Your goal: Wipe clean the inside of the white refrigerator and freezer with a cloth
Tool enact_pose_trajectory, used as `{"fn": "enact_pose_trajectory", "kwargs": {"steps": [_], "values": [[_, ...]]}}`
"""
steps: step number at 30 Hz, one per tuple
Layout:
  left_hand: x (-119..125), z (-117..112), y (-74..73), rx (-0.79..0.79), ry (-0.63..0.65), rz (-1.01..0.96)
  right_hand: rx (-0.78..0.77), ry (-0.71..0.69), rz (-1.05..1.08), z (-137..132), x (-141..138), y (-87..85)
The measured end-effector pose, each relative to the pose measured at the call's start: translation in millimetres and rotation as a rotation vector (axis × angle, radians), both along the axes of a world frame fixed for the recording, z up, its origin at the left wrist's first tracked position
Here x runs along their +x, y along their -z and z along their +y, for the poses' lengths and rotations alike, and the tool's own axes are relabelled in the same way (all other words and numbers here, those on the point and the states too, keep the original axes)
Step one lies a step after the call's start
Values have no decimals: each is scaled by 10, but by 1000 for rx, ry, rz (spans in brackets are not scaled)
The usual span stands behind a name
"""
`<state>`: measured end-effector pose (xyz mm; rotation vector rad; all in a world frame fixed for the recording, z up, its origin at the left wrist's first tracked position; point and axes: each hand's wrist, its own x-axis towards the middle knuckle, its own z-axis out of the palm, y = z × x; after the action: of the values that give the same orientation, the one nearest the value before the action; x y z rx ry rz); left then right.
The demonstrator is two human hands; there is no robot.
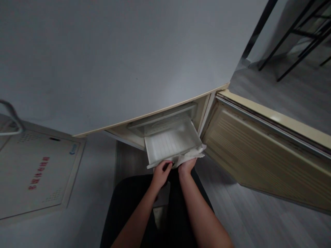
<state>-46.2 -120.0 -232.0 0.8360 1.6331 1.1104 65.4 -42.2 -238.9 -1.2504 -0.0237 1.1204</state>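
A white drawer [169,137] with a ribbed bottom is pulled partway out of a low fridge compartment. A pale, crumpled cloth [190,155] lies over the right part of its front edge. My right hand [186,167] grips this cloth from below, its fingers mostly hidden under the folds. Against the drawer front, left of the cloth, is my left hand [161,172]. Its thumb and forefinger curl together near the cloth's left end; what is between the tips cannot be made out. The drawer's inside shows only its bare ribbed surface.
The fridge door [269,155] stands swung out to the right. Above the compartment rises a broad pale panel [129,62]. A wall box cover [38,172] with red lettering is at left. Black stool legs [292,41] stand at upper right on the grey wood-look floor [279,100].
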Motion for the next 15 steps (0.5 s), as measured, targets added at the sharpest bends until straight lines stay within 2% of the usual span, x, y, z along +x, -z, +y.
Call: {"fn": "enact_pose_trajectory", "kwargs": {"steps": [2, 5, 8, 10, 15], "values": [[-171, 5, -33, 91, 77, 273, 44, -33, -10, 9, 24, -39], [-359, 3, 65, 126, 199, 537, 52, 3, -72, -3, 25, -54], [-442, -5, 213, 88, 268, 627, 55, 35, -142, -19, 34, -24], [-471, 0, 273, 73, 268, 647, 99, -3, -201, -28, 64, 13], [-542, -14, 279, 48, 294, 672, 165, -100, -269, -69, 181, 106]]}}
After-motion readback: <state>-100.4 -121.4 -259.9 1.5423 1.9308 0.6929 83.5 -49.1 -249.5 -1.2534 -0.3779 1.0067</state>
